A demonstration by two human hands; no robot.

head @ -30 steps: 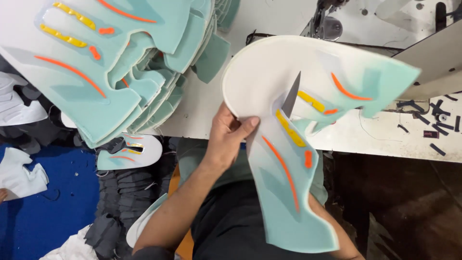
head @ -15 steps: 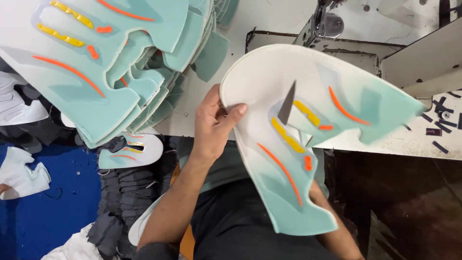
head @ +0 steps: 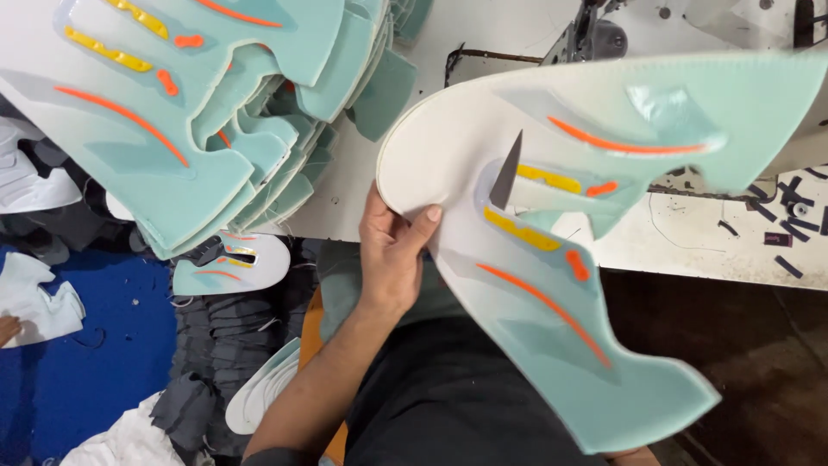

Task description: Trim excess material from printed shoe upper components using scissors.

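My left hand grips a large flat shoe-upper piece at its white curved edge, thumb on top. The piece is white and mint green with orange and yellow stripes and a dark slit in the middle. It is held up in front of me, over my lap and the table's edge. My right hand is hidden behind the piece; only a sliver of skin shows at its lower edge.
A fanned stack of matching mint pieces lies on the white table at upper left. A sewing machine stands behind. Grey and white cut pieces lie below on a blue floor.
The held piece has swung up and to the right and now fills more of the view. My left hand has stayed on its curved edge.
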